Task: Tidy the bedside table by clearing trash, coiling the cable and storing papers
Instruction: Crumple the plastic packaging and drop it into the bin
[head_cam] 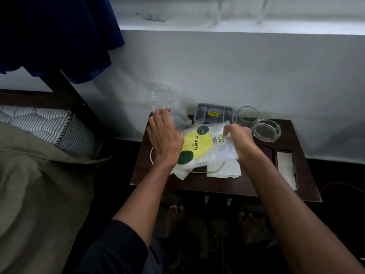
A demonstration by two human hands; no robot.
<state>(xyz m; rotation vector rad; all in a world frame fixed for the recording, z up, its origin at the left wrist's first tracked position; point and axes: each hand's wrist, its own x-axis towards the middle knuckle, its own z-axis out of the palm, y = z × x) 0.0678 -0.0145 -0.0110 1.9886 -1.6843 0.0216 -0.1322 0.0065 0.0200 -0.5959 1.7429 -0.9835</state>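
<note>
On the dark counter (pixel 197 186) a white cable (pixel 209 171) loops across loose papers (pixel 223 169) just below my wrists. My left hand (pixel 165 139) lies spread on the yellow-labelled packet (pixel 197 144), its fingers (pixel 162 113) touching crumpled clear plastic (pixel 164 99). My right hand's (pixel 239 138) fingers (pixel 227 131) pinch the packet's labelled edge. Beyond stand a grey tray (pixel 214 113), a glass (pixel 246 115) and an ashtray (pixel 266 130).

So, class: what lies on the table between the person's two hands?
In the head view, a plastic packet with a yellow Premia label lies between the left hand and the right hand, on top of white papers.
</note>
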